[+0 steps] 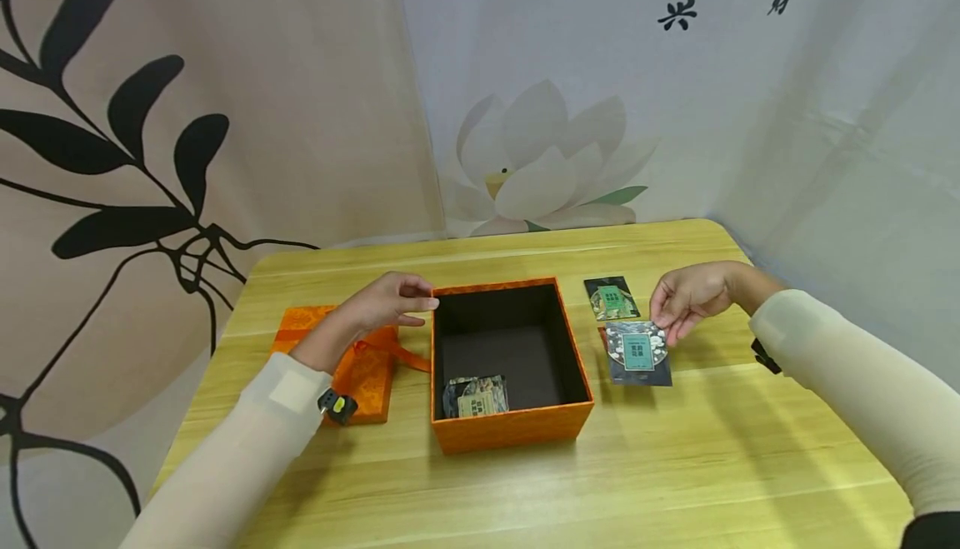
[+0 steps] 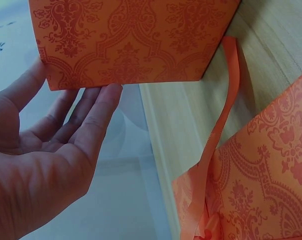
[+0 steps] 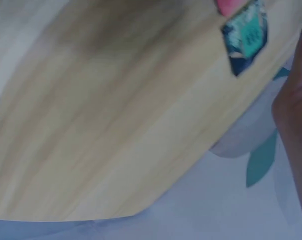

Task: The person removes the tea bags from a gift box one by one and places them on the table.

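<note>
My right hand pinches the upper right corner of a dark flower-tea packet with a teal label, over the right part of the table. A reddish edge shows behind that packet. Just beyond it lies another dark packet with a green label. Over at the lidless orange box, the relaxed fingers of my left hand touch the rim by its far left corner. Inside the dark box, packets rest against the near left corner. Only an edge of the right hand shows in the right wrist view.
Left of the box lies an orange patterned lid, partly behind the left forearm. An orange ribbon runs from it toward the box. Behind the wooden table hangs a pale curtain with printed leaves and a lotus.
</note>
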### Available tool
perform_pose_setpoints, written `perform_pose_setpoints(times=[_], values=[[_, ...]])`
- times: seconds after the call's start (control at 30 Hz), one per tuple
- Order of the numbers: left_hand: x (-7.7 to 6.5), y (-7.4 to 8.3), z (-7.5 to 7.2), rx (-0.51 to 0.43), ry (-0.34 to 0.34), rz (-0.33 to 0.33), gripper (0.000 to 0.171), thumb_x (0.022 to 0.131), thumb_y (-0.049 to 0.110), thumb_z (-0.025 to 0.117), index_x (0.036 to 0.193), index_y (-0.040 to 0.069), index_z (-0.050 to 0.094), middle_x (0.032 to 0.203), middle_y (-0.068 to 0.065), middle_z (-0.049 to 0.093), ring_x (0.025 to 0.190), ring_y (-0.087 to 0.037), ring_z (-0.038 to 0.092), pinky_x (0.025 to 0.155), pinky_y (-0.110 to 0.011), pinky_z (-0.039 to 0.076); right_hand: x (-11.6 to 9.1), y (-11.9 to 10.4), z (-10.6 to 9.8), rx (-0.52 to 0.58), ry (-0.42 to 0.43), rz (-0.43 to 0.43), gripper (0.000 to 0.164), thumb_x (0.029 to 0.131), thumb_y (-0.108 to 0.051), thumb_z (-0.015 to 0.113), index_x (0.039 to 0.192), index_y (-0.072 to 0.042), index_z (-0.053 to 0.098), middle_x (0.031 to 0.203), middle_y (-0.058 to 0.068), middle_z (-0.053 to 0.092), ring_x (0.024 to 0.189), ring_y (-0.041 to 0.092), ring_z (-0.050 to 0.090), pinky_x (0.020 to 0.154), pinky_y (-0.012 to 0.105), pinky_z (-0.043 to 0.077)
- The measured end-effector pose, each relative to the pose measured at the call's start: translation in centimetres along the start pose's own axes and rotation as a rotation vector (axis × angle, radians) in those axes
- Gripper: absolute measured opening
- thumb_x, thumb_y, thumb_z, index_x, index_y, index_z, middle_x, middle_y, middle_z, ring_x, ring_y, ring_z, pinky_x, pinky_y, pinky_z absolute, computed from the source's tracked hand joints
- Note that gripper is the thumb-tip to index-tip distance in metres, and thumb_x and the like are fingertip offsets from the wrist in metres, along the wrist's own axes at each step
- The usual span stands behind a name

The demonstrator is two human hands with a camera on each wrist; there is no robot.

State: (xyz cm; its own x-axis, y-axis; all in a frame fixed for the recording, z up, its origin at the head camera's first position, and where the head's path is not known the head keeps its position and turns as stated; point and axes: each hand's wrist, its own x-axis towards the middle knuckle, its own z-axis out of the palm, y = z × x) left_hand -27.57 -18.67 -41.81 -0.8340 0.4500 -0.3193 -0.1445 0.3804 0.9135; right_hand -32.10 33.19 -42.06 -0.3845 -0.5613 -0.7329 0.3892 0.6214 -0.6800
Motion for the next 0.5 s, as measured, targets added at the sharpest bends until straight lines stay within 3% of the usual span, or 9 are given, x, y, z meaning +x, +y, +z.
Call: perform_pose_setpoints(times=[0.5], values=[[0.2,0.0,0.0,0.004,0.004,-0.017,0.048,0.104,0.013,0.064,0.142,-0.009,0.047,0.134,-0.025,0.054,0.125,-0.039,0.058,0.109,-0.058,0.046,2.4,2.7,1.2,-0.086,0.036,0.138,0.006,0.095,-0.001,0.071,0.094,-0.004,0.075,0.087,0.015,0.077,0.083,0.024,0.078,0.074,0.033,0.064]])
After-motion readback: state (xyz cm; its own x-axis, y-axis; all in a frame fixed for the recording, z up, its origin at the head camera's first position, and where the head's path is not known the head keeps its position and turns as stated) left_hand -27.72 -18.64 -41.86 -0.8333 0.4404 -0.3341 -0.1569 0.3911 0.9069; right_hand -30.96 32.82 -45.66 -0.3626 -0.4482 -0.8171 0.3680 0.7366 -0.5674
